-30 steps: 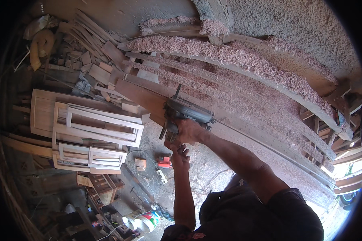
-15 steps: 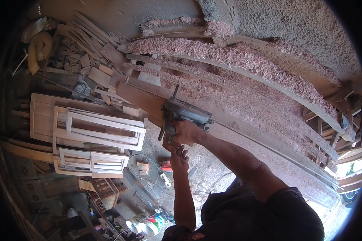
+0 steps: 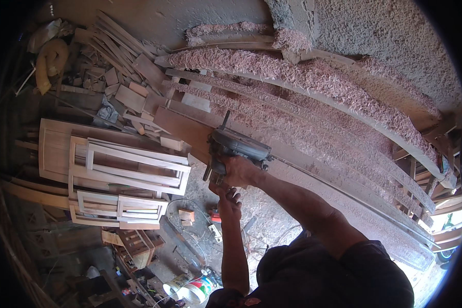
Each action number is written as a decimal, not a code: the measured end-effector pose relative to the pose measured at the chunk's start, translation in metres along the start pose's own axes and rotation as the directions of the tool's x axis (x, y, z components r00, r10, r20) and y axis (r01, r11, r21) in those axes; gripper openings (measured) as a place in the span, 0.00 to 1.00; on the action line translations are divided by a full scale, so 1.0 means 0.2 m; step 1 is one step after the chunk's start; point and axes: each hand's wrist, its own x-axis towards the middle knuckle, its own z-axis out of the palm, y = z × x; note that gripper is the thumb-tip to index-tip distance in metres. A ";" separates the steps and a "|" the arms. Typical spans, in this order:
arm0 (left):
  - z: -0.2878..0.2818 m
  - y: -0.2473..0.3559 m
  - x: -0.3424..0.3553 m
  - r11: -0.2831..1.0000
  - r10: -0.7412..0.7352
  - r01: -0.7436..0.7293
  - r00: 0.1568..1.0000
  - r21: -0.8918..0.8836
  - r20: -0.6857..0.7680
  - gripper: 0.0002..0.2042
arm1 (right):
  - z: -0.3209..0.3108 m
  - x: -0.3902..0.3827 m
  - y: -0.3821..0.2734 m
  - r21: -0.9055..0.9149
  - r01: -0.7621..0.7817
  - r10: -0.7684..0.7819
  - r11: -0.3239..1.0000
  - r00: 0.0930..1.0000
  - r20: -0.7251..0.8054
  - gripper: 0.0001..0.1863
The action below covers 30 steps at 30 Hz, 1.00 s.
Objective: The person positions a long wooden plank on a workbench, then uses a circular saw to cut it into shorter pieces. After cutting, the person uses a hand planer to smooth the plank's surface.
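Power tool [image 3: 241,146], just one, is clamped in the right hand [image 3: 243,172]; whether the left hand [image 3: 230,204] grips, I cannot tell.

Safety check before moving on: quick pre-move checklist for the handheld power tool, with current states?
1. Right hand gripping handheld power tool: ok.
2. Left hand clear of the tool's moving parts: cannot tell; it's close below the right hand.
3. Tool base flat on brown board: cannot tell; underside hidden.
4. Motor stopped: cannot tell.
5. Surfaces beyond the tool free of shavings: not ok, piled thickly.
6. Floor clear: not ok, wood blocks lie there.
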 end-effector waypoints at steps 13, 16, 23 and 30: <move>-0.03 0.16 0.13 1.000 0.030 -0.030 0.999 0.004 -0.033 0.37 | 0.08 0.25 -0.03 -0.024 -0.026 0.027 0.999 0.999 0.021 0.38; -0.05 0.19 0.16 0.999 0.045 -0.046 0.999 0.026 0.018 0.38 | 0.10 0.30 -0.02 -0.029 -0.032 0.032 0.999 0.999 0.029 0.42; -0.07 0.27 0.27 0.999 0.033 -0.033 0.999 0.004 0.002 0.38 | 0.11 0.40 -0.06 -0.028 -0.054 0.055 0.998 0.997 0.047 0.42; -0.11 0.35 0.35 0.999 0.025 -0.025 1.000 0.025 0.007 0.40 | 0.13 0.51 -0.11 -0.030 -0.015 0.016 0.999 1.000 0.025 0.34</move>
